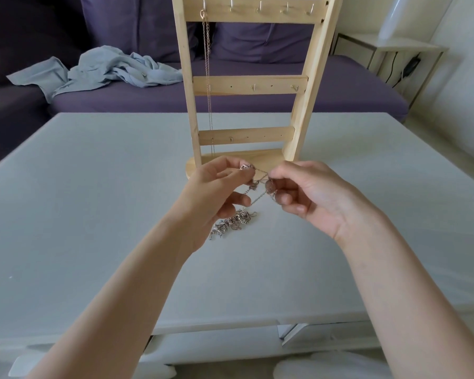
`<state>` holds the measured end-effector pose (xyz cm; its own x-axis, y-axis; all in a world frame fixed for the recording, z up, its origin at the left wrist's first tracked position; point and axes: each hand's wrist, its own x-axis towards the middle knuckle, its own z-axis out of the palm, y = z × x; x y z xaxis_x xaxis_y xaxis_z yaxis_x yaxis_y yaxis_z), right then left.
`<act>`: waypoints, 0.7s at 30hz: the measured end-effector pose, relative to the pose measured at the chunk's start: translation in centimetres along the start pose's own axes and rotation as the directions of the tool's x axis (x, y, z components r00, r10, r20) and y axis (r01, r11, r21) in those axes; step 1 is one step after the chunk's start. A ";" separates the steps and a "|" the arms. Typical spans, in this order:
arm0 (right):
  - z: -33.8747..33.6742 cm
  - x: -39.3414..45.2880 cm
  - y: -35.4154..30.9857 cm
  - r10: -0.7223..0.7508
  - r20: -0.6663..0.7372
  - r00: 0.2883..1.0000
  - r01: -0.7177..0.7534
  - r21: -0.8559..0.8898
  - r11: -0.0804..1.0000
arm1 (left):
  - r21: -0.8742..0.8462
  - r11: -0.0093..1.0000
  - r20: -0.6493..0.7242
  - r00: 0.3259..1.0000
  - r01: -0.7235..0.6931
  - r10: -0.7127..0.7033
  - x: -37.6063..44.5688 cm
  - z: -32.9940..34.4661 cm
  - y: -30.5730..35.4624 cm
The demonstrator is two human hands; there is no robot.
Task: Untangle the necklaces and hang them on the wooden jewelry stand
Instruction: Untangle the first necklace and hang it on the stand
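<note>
Wooden jewelry stand upright on the pale grey table directly behind my hands, one thin chain hung from its top-left hook; purple sofa beyond with a crumpled blue-grey cloth on the seat, small white side table at far right. My left hand and right hand each pinch the tangled necklaces just above the tabletop, a bunched silver heap lying below them; no legible writing
</note>
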<state>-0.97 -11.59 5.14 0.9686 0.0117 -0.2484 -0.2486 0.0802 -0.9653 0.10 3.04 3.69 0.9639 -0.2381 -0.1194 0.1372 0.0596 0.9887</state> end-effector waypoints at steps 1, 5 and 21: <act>0.0 0.0 0.0 -0.001 0.012 1.000 0.001 0.000 1.000 | -0.028 1.000 -0.009 1.000 0.013 -0.013 0.0 0.0 0.0; 0.1 0.1 0.2 -0.018 0.041 0.999 0.019 -0.022 1.000 | -0.140 0.989 -0.045 0.997 0.049 -0.056 0.2 -0.2 0.1; -0.6 0.3 0.6 -0.069 -0.045 0.997 0.058 -0.213 0.975 | 0.223 0.961 0.091 0.978 0.163 -0.188 0.3 -0.8 -0.5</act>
<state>-0.87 -12.18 4.42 0.9820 -0.0383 -0.1847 -0.1882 -0.1330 -0.9731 0.55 3.74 3.07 0.8961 -0.3326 -0.2940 0.2385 -0.1979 0.9508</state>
